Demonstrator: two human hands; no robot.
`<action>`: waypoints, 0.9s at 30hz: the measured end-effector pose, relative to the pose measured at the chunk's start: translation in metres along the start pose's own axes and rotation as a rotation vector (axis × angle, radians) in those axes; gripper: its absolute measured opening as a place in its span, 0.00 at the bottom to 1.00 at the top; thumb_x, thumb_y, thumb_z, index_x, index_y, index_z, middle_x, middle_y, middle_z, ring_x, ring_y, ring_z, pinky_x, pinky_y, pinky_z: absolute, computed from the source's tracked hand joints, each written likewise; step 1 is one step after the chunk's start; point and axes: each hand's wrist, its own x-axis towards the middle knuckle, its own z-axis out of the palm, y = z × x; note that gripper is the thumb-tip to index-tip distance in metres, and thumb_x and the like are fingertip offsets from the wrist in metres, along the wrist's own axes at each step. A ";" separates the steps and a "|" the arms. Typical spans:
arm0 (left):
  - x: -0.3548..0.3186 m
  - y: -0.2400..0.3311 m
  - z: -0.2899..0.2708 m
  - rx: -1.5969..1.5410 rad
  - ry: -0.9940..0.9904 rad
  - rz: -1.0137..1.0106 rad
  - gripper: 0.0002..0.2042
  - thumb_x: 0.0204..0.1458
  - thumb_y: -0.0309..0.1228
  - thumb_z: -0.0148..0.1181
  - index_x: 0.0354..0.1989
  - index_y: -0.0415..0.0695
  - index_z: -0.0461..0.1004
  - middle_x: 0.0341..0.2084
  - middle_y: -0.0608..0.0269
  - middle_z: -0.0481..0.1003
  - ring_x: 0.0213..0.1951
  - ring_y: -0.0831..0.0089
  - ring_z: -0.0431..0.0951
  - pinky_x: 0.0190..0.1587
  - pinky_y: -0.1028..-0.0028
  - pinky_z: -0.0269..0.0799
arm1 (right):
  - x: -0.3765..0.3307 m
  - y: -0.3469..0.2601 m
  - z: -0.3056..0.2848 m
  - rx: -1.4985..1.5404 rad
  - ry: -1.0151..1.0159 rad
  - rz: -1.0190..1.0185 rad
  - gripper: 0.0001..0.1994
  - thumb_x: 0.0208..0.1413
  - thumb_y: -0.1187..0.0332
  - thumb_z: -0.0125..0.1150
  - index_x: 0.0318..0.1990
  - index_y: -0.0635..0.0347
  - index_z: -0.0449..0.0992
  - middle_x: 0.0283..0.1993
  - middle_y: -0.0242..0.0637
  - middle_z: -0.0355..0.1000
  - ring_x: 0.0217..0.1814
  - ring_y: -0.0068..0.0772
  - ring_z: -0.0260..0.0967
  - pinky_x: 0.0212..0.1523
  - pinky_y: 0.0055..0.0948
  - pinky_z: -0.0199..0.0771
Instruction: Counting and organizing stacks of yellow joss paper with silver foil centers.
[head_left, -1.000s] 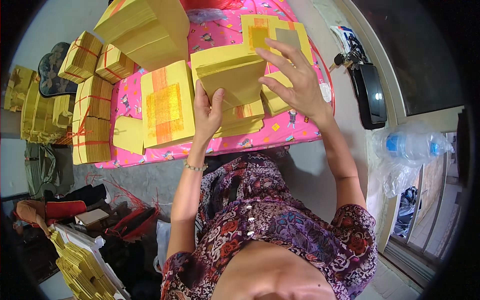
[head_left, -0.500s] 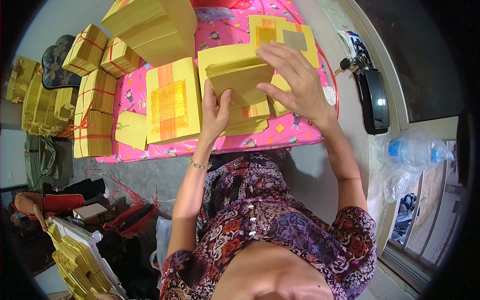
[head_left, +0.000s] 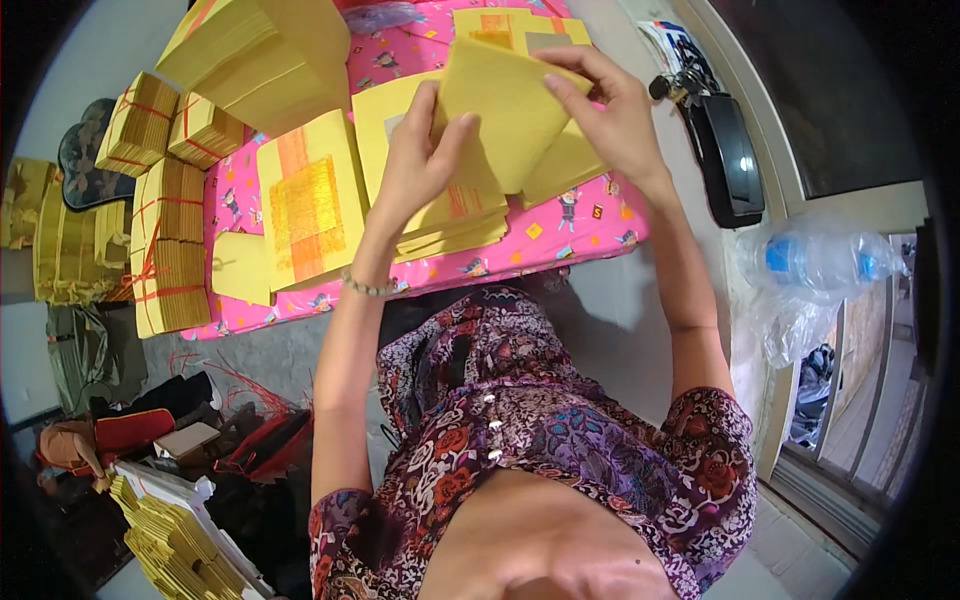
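Observation:
A small sheaf of yellow joss paper [head_left: 505, 115] is held up, tilted, over the far side of the table. At its left edge is my left hand [head_left: 415, 160], closed with the thumb in front of the paper. My right hand [head_left: 615, 120] pinches its upper right edge between thumb and fingers. Beneath lies a pile of larger yellow sheets [head_left: 455, 225], partly covered by my left hand and the sheaf. To the left stands a thick yellow stack [head_left: 310, 240] with an orange band and gold square on top.
Red-tied yellow bundles [head_left: 170, 215] line the left of the pink cloth [head_left: 235, 195]; a tall yellow block [head_left: 255, 75] rises behind. On the right ledge are a black case [head_left: 730, 160] and keys [head_left: 685, 80]. A clear plastic bottle [head_left: 820, 262] lies below them.
My right hand has gone from open, beside the sheaf, to pinching its right edge. The sheaf has risen and tilted. The whole view has shifted a little.

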 end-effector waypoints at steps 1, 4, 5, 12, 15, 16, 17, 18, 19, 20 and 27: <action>0.010 -0.002 0.003 0.013 -0.067 -0.020 0.14 0.54 0.29 0.54 0.46 0.36 0.63 0.30 0.59 0.73 0.33 0.77 0.72 0.35 0.76 0.68 | -0.001 0.014 -0.005 0.131 0.056 0.069 0.12 0.54 0.69 0.58 0.45 0.60 0.74 0.38 0.32 0.74 0.39 0.24 0.71 0.39 0.23 0.70; 0.033 -0.012 0.016 0.040 -0.200 -0.126 0.17 0.51 0.33 0.58 0.45 0.36 0.65 0.29 0.57 0.74 0.33 0.74 0.74 0.35 0.74 0.70 | -0.011 0.056 -0.023 0.188 0.086 0.210 0.12 0.55 0.69 0.57 0.45 0.64 0.74 0.37 0.32 0.74 0.40 0.20 0.70 0.39 0.21 0.70; 0.041 -0.013 0.023 0.007 -0.282 -0.219 0.17 0.50 0.33 0.59 0.44 0.36 0.66 0.29 0.56 0.74 0.33 0.73 0.74 0.36 0.73 0.70 | -0.019 0.069 -0.027 0.247 0.104 0.305 0.13 0.55 0.69 0.57 0.45 0.66 0.74 0.37 0.34 0.74 0.39 0.20 0.70 0.38 0.20 0.70; 0.080 -0.069 0.059 0.503 -0.499 -0.413 0.30 0.44 0.43 0.66 0.51 0.36 0.66 0.36 0.51 0.75 0.37 0.68 0.76 0.41 0.72 0.71 | -0.061 0.126 -0.024 0.340 0.127 0.726 0.14 0.55 0.68 0.57 0.46 0.66 0.70 0.36 0.36 0.74 0.34 0.20 0.70 0.32 0.19 0.70; 0.087 -0.079 0.068 0.592 -0.620 -0.405 0.29 0.44 0.44 0.65 0.50 0.38 0.68 0.38 0.50 0.75 0.40 0.62 0.76 0.43 0.69 0.70 | -0.074 0.141 -0.017 0.267 0.155 0.799 0.12 0.55 0.68 0.57 0.43 0.65 0.70 0.34 0.36 0.74 0.33 0.21 0.70 0.31 0.19 0.69; 0.089 -0.080 0.073 0.590 -0.628 -0.405 0.29 0.44 0.44 0.65 0.50 0.38 0.68 0.38 0.50 0.75 0.40 0.62 0.76 0.43 0.69 0.70 | -0.079 0.147 -0.016 0.266 0.160 0.805 0.12 0.55 0.68 0.57 0.43 0.65 0.70 0.34 0.36 0.74 0.33 0.21 0.70 0.31 0.19 0.69; 0.090 -0.081 0.078 0.671 -0.651 -0.385 0.28 0.44 0.44 0.65 0.49 0.39 0.69 0.39 0.50 0.75 0.41 0.61 0.76 0.44 0.69 0.70 | -0.083 0.154 -0.016 0.265 0.171 0.793 0.12 0.54 0.68 0.57 0.43 0.65 0.70 0.33 0.35 0.73 0.32 0.21 0.70 0.31 0.20 0.69; 0.090 -0.085 0.080 0.752 -0.670 -0.370 0.27 0.43 0.44 0.65 0.49 0.40 0.70 0.40 0.50 0.75 0.43 0.60 0.76 0.45 0.68 0.70 | -0.085 0.159 -0.013 0.266 0.175 0.781 0.12 0.54 0.68 0.57 0.43 0.65 0.70 0.33 0.35 0.73 0.31 0.21 0.70 0.31 0.20 0.69; 0.090 -0.089 0.083 0.750 -0.673 -0.375 0.27 0.43 0.44 0.65 0.49 0.40 0.70 0.40 0.50 0.75 0.43 0.60 0.76 0.45 0.68 0.70 | -0.087 0.163 -0.010 0.267 0.173 0.787 0.12 0.54 0.68 0.57 0.43 0.65 0.70 0.33 0.35 0.73 0.31 0.21 0.70 0.31 0.20 0.69; 0.089 -0.093 0.085 0.783 -0.684 -0.367 0.27 0.43 0.43 0.64 0.49 0.41 0.70 0.41 0.49 0.75 0.44 0.59 0.75 0.46 0.68 0.70 | -0.090 0.167 -0.007 0.208 0.183 0.765 0.12 0.54 0.68 0.57 0.42 0.65 0.70 0.32 0.35 0.73 0.32 0.21 0.69 0.31 0.21 0.69; 0.082 -0.092 0.090 0.859 -0.674 -0.411 0.25 0.42 0.44 0.64 0.49 0.46 0.71 0.42 0.53 0.75 0.44 0.59 0.76 0.46 0.68 0.70 | -0.100 0.178 -0.003 0.047 0.194 0.675 0.11 0.53 0.68 0.55 0.41 0.66 0.69 0.32 0.37 0.71 0.33 0.26 0.68 0.35 0.27 0.68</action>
